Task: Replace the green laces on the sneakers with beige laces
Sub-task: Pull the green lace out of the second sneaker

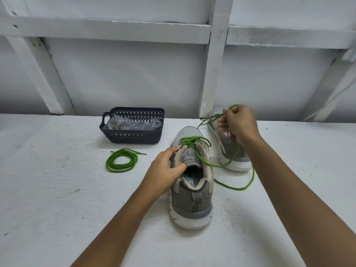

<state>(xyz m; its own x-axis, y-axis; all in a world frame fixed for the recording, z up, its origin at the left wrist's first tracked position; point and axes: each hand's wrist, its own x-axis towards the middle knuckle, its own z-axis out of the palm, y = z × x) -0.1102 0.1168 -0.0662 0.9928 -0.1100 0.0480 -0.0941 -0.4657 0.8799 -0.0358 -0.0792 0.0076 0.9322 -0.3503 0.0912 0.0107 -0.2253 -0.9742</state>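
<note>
Head view: my left hand (167, 166) grips the near sneaker (190, 191) at its collar, thumb at the opening. My right hand (238, 124) has its fingers curled, pinching the green lace (192, 140) above the far sneaker (231, 153). A coiled lace (121, 160) lies left of my left hand, with the basket (133, 138) beyond it.

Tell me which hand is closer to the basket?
Left. The left hand holds the near shoe, just right of the basket. The right hand is farther right, pinching a green lace.
</note>
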